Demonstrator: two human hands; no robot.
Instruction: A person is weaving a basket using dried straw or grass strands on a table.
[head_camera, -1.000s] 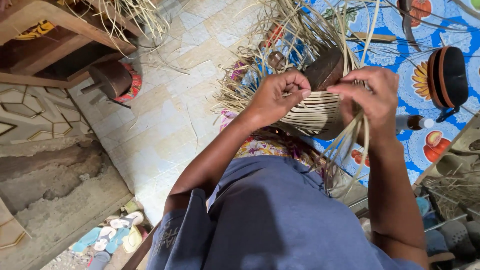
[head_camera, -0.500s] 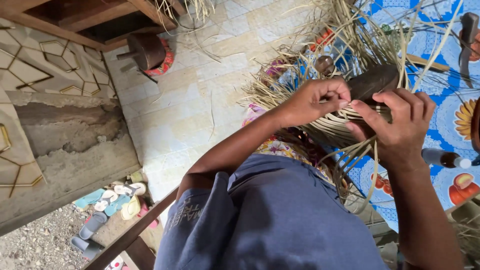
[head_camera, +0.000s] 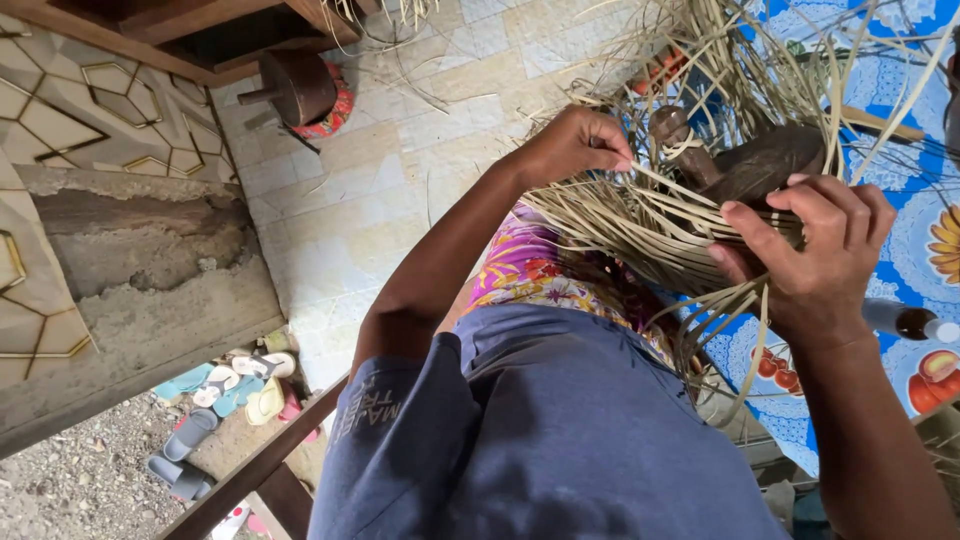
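Half-woven straw piece (head_camera: 640, 235) over dark wooden form (head_camera: 760, 165), held above lap. Left hand (head_camera: 575, 140) grip pinching one pale strand. Right hand (head_camera: 810, 250) grip clasping woven edge, fingers curled. Blue patterned mat (head_camera: 900, 90) beneath; sandals (head_camera: 215, 395) beside tiled floor.

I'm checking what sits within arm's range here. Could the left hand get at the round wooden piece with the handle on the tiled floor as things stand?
Probably not without letting go: the left hand pinches a strip of the woven straw piece, and the round wooden piece lies well away across bare tiled floor.
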